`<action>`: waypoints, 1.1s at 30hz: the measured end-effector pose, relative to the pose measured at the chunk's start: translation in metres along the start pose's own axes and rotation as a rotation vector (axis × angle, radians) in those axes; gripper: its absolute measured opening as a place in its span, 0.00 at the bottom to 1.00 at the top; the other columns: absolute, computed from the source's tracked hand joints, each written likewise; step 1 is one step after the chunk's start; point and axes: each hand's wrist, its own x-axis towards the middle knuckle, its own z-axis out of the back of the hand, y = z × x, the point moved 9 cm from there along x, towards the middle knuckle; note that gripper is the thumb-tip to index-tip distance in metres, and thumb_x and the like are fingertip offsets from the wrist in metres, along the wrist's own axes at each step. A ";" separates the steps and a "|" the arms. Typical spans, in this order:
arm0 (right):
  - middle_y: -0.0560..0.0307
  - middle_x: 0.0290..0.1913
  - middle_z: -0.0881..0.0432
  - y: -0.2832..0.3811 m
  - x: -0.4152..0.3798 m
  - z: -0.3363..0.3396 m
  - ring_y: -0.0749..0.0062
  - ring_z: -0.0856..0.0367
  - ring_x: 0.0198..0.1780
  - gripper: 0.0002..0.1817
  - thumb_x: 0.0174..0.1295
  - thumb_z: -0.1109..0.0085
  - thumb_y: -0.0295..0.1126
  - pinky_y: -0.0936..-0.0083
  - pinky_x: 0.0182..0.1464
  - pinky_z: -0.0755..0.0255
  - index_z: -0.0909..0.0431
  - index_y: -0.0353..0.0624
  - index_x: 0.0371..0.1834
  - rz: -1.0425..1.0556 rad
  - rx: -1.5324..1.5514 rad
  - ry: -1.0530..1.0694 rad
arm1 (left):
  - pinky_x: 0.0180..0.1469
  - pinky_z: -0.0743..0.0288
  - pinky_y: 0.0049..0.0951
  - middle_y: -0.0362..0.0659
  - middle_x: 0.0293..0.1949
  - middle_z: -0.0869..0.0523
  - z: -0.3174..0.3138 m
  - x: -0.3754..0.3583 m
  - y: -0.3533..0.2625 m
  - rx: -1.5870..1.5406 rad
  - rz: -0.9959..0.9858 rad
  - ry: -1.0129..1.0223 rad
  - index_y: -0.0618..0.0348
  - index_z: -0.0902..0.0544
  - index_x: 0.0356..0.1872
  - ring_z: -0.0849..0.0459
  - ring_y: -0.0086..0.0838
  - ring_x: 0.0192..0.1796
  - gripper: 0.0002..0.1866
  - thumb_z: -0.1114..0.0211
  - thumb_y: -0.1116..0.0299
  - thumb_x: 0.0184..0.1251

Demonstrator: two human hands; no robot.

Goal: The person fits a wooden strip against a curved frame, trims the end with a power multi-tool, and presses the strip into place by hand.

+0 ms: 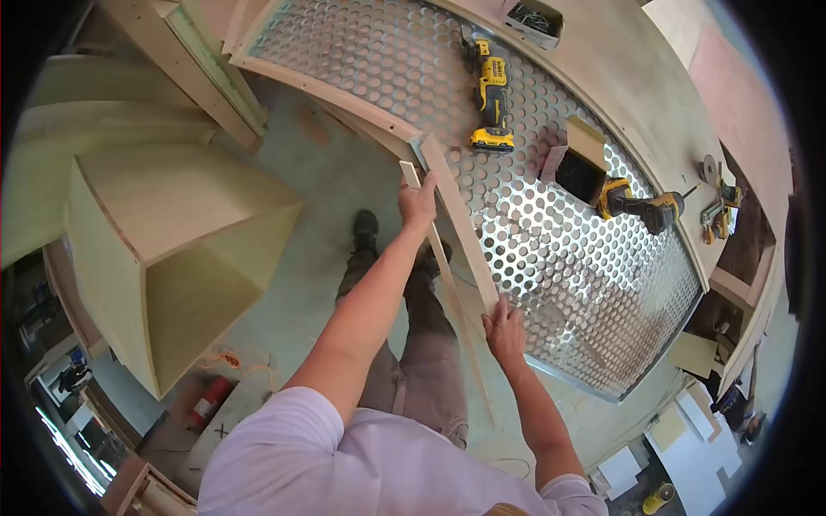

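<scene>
My left hand [417,205] is closed around a thin wooden strip [448,273], whose upper end sticks out above the fingers and whose long end slants down toward the floor. Its fingertips also touch a wider wooden strip [461,225] lying along the edge of the perforated metal sheet [413,77]. At the lower end of that wider strip, my right hand [506,331] pinches it between thumb and fingers. The wider strip's upper end meets the corner of a wooden edging [327,95]. The palm side of both hands is hidden.
On the metal sheet lie a yellow-black cordless power tool [492,95], an open cardboard box [578,163] and a cordless drill [641,206]. A box of screws [533,21] sits at the far edge. A large wooden box form [172,215] stands left; papers [697,430] lie lower right.
</scene>
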 end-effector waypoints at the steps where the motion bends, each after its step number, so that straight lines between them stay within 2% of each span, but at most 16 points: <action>1: 0.36 0.57 0.27 0.000 0.000 -0.004 0.34 0.17 0.49 0.43 0.69 0.35 0.51 0.45 0.45 0.18 0.47 0.59 0.83 0.005 -0.016 -0.007 | 0.54 0.21 0.35 0.47 0.44 0.10 0.000 0.002 0.000 0.004 -0.021 -0.017 0.65 0.19 0.56 0.11 0.37 0.47 0.24 0.28 0.56 0.67; 3: 0.36 0.55 0.27 0.021 -0.007 -0.016 0.34 0.17 0.47 0.42 0.68 0.35 0.49 0.46 0.44 0.18 0.46 0.62 0.82 0.044 0.021 -0.003 | 0.53 0.21 0.35 0.47 0.43 0.10 0.029 0.005 -0.006 0.045 -0.076 -0.061 0.65 0.18 0.55 0.11 0.37 0.46 0.24 0.30 0.57 0.68; 5: 0.36 0.54 0.28 0.029 0.001 -0.012 0.34 0.17 0.46 0.43 0.67 0.34 0.49 0.46 0.43 0.18 0.46 0.64 0.82 0.083 0.069 -0.061 | 0.53 0.21 0.36 0.47 0.43 0.09 0.030 0.012 -0.019 0.036 -0.163 -0.059 0.65 0.18 0.55 0.11 0.37 0.47 0.23 0.30 0.56 0.68; 8: 0.37 0.54 0.28 0.021 -0.013 -0.009 0.35 0.17 0.46 0.44 0.66 0.32 0.47 0.46 0.44 0.18 0.46 0.65 0.83 0.071 0.070 -0.016 | 0.52 0.20 0.37 0.48 0.43 0.09 0.027 -0.001 -0.017 0.003 -0.189 -0.065 0.63 0.17 0.54 0.10 0.39 0.47 0.22 0.30 0.57 0.68; 11: 0.37 0.53 0.28 0.020 -0.011 -0.004 0.37 0.19 0.48 0.46 0.64 0.30 0.45 0.48 0.45 0.19 0.46 0.66 0.84 0.119 0.051 -0.081 | 0.51 0.20 0.38 0.49 0.42 0.09 0.025 -0.003 -0.024 0.075 -0.258 -0.104 0.61 0.17 0.53 0.10 0.41 0.45 0.20 0.31 0.58 0.68; 20: 0.37 0.53 0.28 0.014 -0.008 0.005 0.39 0.22 0.49 0.48 0.62 0.28 0.40 0.48 0.51 0.22 0.46 0.67 0.85 0.095 0.144 -0.089 | 0.49 0.18 0.42 0.50 0.40 0.09 0.008 -0.011 -0.050 0.167 -0.279 -0.142 0.60 0.19 0.47 0.09 0.46 0.44 0.18 0.26 0.59 0.65; 29: 0.39 0.52 0.27 0.011 -0.004 0.014 0.41 0.21 0.51 0.48 0.62 0.28 0.40 0.50 0.52 0.22 0.44 0.65 0.84 0.058 0.165 -0.031 | 0.49 0.18 0.44 0.51 0.41 0.09 0.001 -0.012 -0.059 0.232 -0.249 -0.132 0.60 0.19 0.47 0.10 0.49 0.46 0.17 0.26 0.61 0.64; 33: 0.39 0.52 0.25 0.007 -0.005 0.015 0.42 0.20 0.51 0.45 0.62 0.28 0.40 0.51 0.53 0.22 0.40 0.63 0.83 0.101 0.176 -0.096 | 0.50 0.18 0.45 0.51 0.41 0.09 0.001 -0.015 -0.061 0.228 -0.240 -0.128 0.60 0.19 0.47 0.10 0.49 0.46 0.18 0.26 0.59 0.64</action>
